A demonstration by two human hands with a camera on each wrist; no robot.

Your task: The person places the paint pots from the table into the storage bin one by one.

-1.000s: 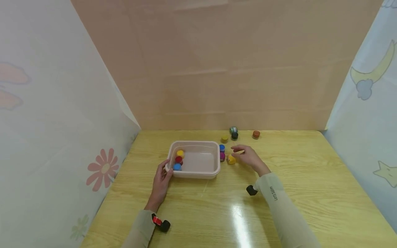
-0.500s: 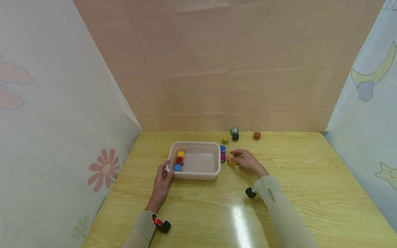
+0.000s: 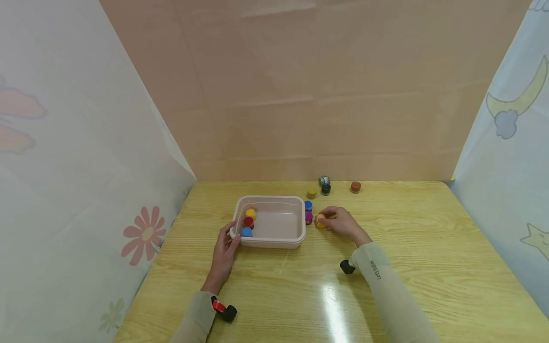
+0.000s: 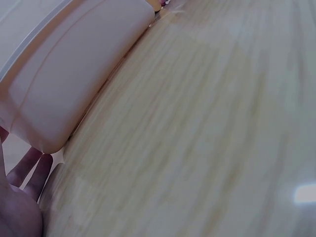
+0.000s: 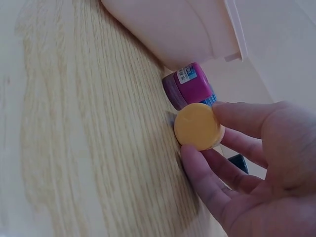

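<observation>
At the left end of a pale pink plastic box (image 3: 279,242), my left hand (image 3: 221,255) holds the front corner, thumb on the near side and fingers along the left side. The left wrist view shows fingers (image 4: 37,175) against the box's end. My right hand (image 3: 344,224) pinches a small paint jar with an orange-yellow lid (image 5: 196,126) between thumb and fingers, low over the table; contact with the table is unclear. Close beside it, a magenta-lidded jar (image 5: 190,86) and a blue-lidded jar (image 3: 308,205) stand by the box's right side.
Inside the box, at its left end, are yellow (image 3: 250,213), red (image 3: 249,222) and light blue (image 3: 246,231) jars. Farther back stand yellow (image 3: 311,193), black (image 3: 326,189) and orange-red (image 3: 355,186) jars, with a green one (image 3: 323,180) on its side. A brown paper wall (image 3: 317,119) rises behind.
My right hand has come down and its fingers have closed round the orange-yellow jar, which now looks slightly turned. The left hand keeps its place on the box.
</observation>
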